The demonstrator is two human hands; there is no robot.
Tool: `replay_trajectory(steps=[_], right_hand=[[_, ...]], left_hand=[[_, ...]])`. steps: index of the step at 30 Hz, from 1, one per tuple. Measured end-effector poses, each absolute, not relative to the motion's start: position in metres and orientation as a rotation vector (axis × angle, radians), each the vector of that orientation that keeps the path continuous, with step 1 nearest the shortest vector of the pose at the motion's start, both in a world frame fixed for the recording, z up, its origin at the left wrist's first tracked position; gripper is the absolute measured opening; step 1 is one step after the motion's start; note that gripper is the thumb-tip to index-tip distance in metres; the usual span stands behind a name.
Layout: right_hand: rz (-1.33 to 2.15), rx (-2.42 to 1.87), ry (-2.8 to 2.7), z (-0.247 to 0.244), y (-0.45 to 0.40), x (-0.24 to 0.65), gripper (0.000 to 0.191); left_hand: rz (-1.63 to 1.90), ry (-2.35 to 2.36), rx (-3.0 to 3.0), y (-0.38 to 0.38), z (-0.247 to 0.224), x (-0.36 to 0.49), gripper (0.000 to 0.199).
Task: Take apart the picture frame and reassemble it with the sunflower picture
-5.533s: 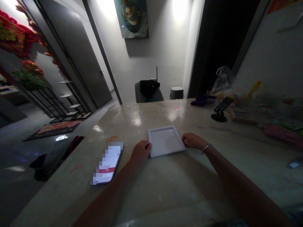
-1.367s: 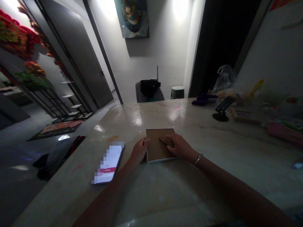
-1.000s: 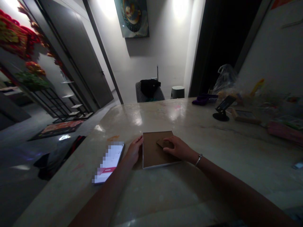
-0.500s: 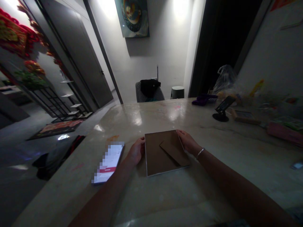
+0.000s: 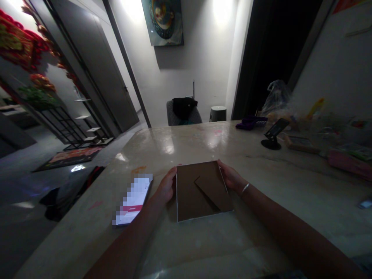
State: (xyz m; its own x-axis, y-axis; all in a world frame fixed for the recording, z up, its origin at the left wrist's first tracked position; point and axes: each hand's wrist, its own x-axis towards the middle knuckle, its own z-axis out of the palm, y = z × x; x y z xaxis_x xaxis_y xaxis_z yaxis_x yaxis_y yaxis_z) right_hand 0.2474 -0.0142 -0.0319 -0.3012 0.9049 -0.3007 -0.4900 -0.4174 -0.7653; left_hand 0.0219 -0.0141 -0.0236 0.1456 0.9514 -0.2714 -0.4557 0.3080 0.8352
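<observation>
A flat brown board point(image 5: 192, 201) with a thin white edge and a narrow slanted flap on its face is held over the pale marble table point(image 5: 157, 248). Its left edge is gripped by my left hand point(image 5: 167, 185), the thumb at the upper left. At the upper right edge my right hand point(image 5: 231, 176) grips it, with a bracelet on that wrist; most of its fingers are hidden behind the board. A phone point(image 5: 135, 199) with a lit, pixelated screen lies left of my left forearm.
On the table's right side are a black stand point(image 5: 273, 135), a wooden frame point(image 5: 300, 142), a purple item point(image 5: 250, 122), a clear plastic bag point(image 5: 277, 99) and a pink item point(image 5: 348, 164). Beyond the far edge stands a chair point(image 5: 171, 114) with black cloth.
The board has tilted and its lower edge has come slightly nearer, so its face looks larger. Both hands have shifted slightly with it, still gripping.
</observation>
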Motion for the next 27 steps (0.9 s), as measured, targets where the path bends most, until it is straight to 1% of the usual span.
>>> replay_trajectory(steps=[12, 21, 27], right_hand=[[1.703, -0.885, -0.701, -0.04, -0.011, 0.247, 0.019], [1.644, -0.918, -0.681, -0.04, -0.011, 0.246, 0.027], [1.599, -0.935, -0.746, -0.045, -0.009, 0.245, 0.027]], left_hand=[[1.171, 0.935, 0.651, -0.011, -0.027, 0.021, 0.032], [1.2, 0.878, 0.749, -0.009, -0.03, 0.021, 0.03], [1.226, 0.91, 0.738, -0.013, -0.029, 0.025, 0.025]])
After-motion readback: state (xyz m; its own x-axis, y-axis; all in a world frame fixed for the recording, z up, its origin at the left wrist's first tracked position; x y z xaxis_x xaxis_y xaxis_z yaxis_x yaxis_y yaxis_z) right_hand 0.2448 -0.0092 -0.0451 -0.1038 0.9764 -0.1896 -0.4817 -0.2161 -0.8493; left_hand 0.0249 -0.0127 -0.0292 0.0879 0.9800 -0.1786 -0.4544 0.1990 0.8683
